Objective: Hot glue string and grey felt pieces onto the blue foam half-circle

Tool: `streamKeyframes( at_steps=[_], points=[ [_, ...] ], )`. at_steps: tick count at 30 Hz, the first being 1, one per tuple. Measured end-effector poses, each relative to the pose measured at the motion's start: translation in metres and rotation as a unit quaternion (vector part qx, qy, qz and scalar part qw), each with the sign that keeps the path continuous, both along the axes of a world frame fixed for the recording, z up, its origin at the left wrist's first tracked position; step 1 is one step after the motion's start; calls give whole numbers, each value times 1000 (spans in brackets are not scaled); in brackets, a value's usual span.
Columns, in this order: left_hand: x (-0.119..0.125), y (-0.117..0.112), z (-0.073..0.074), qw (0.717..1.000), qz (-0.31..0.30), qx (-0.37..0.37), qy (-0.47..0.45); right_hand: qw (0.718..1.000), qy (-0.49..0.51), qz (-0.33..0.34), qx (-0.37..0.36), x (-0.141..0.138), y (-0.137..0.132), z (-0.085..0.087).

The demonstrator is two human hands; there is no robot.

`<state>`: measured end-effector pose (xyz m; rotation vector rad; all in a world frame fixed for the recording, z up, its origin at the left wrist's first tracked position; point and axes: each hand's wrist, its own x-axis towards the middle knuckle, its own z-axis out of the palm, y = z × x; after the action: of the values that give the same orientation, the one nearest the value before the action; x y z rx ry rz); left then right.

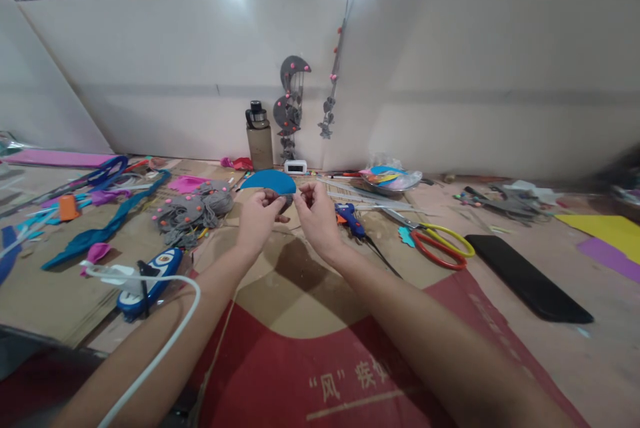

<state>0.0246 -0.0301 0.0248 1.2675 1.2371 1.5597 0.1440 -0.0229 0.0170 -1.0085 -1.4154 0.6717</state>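
Note:
My left hand (pixel 263 213) and my right hand (pixel 317 215) are close together above the cardboard, fingertips almost meeting. Between the left fingers shows a small dark grey piece (pixel 288 201), partly hidden. The right thumb and fingers are pinched beside it; what they hold is too small to make out. Just behind the hands is a round blue piece (pixel 269 181), its lower part covered by them. A blue glue gun (pixel 351 220) with an orange part lies right of my right hand. Left of my left hand is a heap of grey pieces and cords with pink and orange dots (pixel 193 211).
Scissors (pixel 443 245) with red and yellow handles and a black phone (pixel 527 278) lie to the right. A bottle (pixel 259 138) and a small white clock (pixel 295 167) stand at the back. A white cable (pixel 187 321) crosses my left forearm. Grey ornaments (pixel 289 105) hang behind.

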Motion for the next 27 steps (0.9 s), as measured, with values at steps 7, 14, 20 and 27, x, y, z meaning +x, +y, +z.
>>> streamKeyframes(
  at_steps=[7, 14, 20, 27],
  points=[
    [3, 3, -3, 992, -62, -6, -109, 999, 27, 27, -16, 3, 6, -3],
    [5, 1, -1, 993, -43, -15, -112, 1000, 13, 18, -11, 4, 7, 0],
    [5, -1, 1, 992, -33, -13, -121, 1000, 7, 20, -15, 4, 6, 2],
    [3, -2, 5, 991, -25, -26, -130, 995, 51, 73, -43, 4, 11, 0]
  ],
)
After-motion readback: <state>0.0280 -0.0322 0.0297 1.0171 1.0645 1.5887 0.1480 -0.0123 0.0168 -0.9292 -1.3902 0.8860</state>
